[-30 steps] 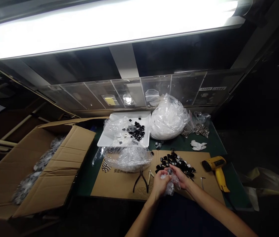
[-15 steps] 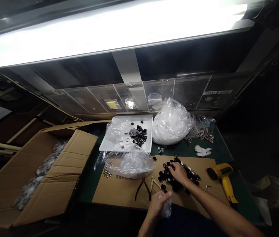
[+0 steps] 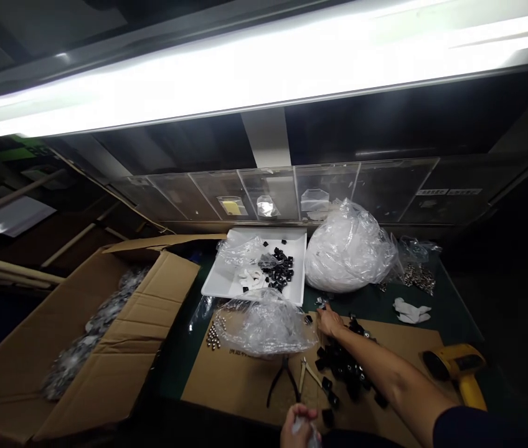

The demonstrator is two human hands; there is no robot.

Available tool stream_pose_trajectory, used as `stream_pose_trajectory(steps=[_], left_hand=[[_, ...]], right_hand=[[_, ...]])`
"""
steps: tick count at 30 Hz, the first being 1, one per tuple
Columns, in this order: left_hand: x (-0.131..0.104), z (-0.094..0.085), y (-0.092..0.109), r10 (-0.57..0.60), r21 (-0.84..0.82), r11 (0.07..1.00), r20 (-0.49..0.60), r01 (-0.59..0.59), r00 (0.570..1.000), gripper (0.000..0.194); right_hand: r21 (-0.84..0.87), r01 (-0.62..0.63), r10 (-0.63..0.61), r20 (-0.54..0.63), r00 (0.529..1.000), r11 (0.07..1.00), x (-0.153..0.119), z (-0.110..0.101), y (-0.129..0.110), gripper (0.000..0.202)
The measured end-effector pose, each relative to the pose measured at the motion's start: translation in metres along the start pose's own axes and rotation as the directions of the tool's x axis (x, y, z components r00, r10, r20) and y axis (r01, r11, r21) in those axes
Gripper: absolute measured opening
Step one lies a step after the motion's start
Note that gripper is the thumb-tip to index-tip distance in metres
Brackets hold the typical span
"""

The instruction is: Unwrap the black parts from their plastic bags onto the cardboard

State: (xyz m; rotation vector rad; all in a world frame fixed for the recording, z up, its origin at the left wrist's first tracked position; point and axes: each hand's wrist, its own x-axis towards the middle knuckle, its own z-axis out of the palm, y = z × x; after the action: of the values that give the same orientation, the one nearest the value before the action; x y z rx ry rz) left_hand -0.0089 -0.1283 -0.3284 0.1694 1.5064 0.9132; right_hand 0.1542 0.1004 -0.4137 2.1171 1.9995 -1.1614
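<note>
My left hand (image 3: 299, 426) is at the bottom edge, its fingers closed around a small clear plastic bag (image 3: 309, 437). My right hand (image 3: 330, 322) reaches to the far edge of the cardboard sheet (image 3: 233, 389). Its fingertips are drawn together at some small clear pieces (image 3: 321, 302); what they pinch is too small to make out. Beneath my right forearm lies a pile of small black parts (image 3: 348, 372). A few black parts (image 3: 333, 398) lie apart from it, near my left hand. Black-handled pliers (image 3: 284, 379) and light-handled cutters (image 3: 308, 372) lie beyond that hand.
A white tray (image 3: 220, 280) holds black parts and plastic. Nearby are a crumpled clear bag (image 3: 268, 326), a big full bag (image 3: 348, 252), metal balls (image 3: 213, 336), a white glove (image 3: 412, 311) and a yellow heat gun (image 3: 460, 364). An open carton (image 3: 152, 311) stands left.
My right hand has moved from the black pile to the small clear pieces beyond the cardboard's far edge. My left hand still holds the bag, lower in view. The camera view has shifted.
</note>
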Motion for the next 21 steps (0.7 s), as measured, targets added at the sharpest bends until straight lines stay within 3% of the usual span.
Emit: stream_pose_trajectory(steps=[5,9,13,16,18,21], left_hand=[[0.003,0.028,0.018,-0.023,0.034,0.999,0.138,0.018,0.990,0.024],[0.010,0.053,0.025,-0.040,0.053,0.998,0.186,0.030,0.982,0.028],[0.021,0.070,0.026,-0.024,-0.007,1.000,0.170,0.026,0.985,0.059],[0.022,0.079,0.025,-0.030,-0.009,0.999,0.244,0.033,0.969,0.082],[0.019,0.083,0.025,-0.067,0.026,0.998,0.336,0.062,0.939,0.083],[0.015,0.086,0.024,-0.084,0.058,0.996,0.376,0.066,0.923,0.076]], right_hand=[[0.169,0.060,-0.023,-0.214,0.977,0.984,-0.041,-0.005,0.018,0.038],[0.491,0.159,-0.003,-0.304,0.953,0.856,-0.083,-0.015,0.034,0.019],[0.765,0.181,-0.037,-0.202,0.979,0.618,-0.128,-0.025,0.038,0.015],[0.893,0.036,-0.045,-0.018,0.999,0.448,-0.158,-0.029,0.036,0.020],[0.932,-0.076,-0.032,0.093,0.995,0.354,-0.174,-0.030,0.035,0.023],[0.952,-0.113,0.025,0.110,0.994,0.284,-0.189,-0.031,0.036,0.024]])
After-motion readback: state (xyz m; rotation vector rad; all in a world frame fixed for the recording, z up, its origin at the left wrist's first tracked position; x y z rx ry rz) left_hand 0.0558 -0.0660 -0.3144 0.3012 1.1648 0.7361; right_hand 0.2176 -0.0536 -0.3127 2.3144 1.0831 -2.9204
